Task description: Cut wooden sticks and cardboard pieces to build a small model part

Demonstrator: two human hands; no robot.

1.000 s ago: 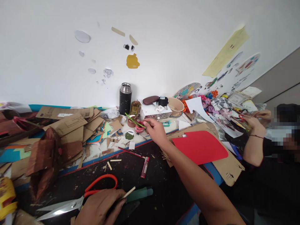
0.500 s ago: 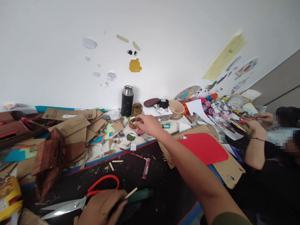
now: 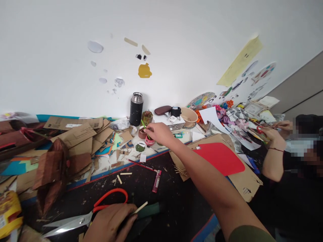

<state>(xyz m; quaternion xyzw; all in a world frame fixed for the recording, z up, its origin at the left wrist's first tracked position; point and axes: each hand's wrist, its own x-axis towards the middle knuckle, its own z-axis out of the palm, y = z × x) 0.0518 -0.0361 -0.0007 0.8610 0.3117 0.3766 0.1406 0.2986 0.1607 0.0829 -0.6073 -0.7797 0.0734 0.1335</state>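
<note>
Near the bottom edge, my left hand (image 3: 109, 222) is closed around a short pale wooden stick (image 3: 141, 207) whose end pokes out past the fingers. Red-handled scissors (image 3: 111, 198) lie open against that hand, and a dark green object (image 3: 149, 210) lies just beyond it. My right hand (image 3: 159, 133) reaches far forward and pinches a thin bright green stick (image 3: 143, 123); its lower part is hidden by the fingers. Under these fingers stand a small brown paint pot (image 3: 141, 134) and a pink pot (image 3: 149, 141). A white lid with green paint (image 3: 140, 147) lies in front.
Cardboard scraps (image 3: 75, 134) and a brown paper shape (image 3: 51, 173) crowd the left. A black flask (image 3: 136, 109) stands by the wall. A thin red brush (image 3: 142, 164) and a pink tube (image 3: 156, 181) lie mid-table. Red foam (image 3: 219, 158) is at right, beside another person's arm (image 3: 274, 163).
The green stick has swung from leaning left to nearly upright, as my right hand shifted slightly above the pots. My left hand has stayed in place with the wooden stick.
</note>
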